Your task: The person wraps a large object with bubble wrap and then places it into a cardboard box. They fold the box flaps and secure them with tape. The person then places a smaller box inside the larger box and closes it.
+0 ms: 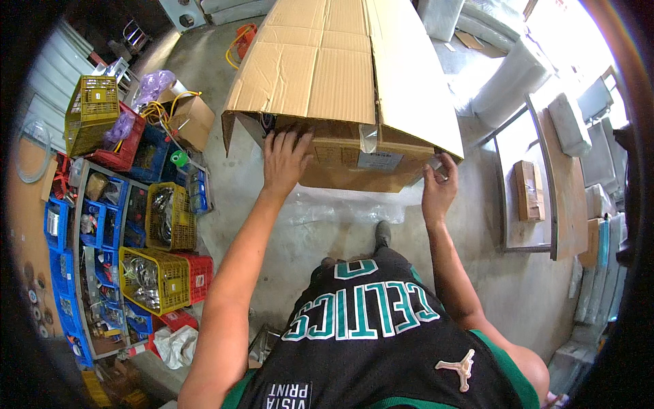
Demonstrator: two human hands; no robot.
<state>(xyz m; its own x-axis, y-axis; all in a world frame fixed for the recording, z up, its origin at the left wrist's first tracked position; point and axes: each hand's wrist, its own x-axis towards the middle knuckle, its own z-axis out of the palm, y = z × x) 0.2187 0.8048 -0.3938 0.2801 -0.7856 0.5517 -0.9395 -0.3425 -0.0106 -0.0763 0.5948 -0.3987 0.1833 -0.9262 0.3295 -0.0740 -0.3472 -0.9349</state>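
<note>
A large brown cardboard box [327,174] stands in front of me. Two long top flaps [310,61] lie over it, with a dark gap under their near edge. A strip of clear tape [368,138] hangs from the seam between them, by a pale label on the front wall. My left hand [286,162] rests at the box's near left corner, fingers stretched out and touching the edge below the flap. At the near right corner my right hand [440,187] has thumb and fingers curled together by the flap's edge. Something small and whitish shows at its fingertips, too small to name.
Clear plastic wrap [334,208] lies on the floor against the box. To my left stand yellow crates [170,215], blue parts bins [61,269] and a smaller carton [193,123]. On the right are a board-topped frame [562,184] with a narrow carton [528,191] and wrapped panels.
</note>
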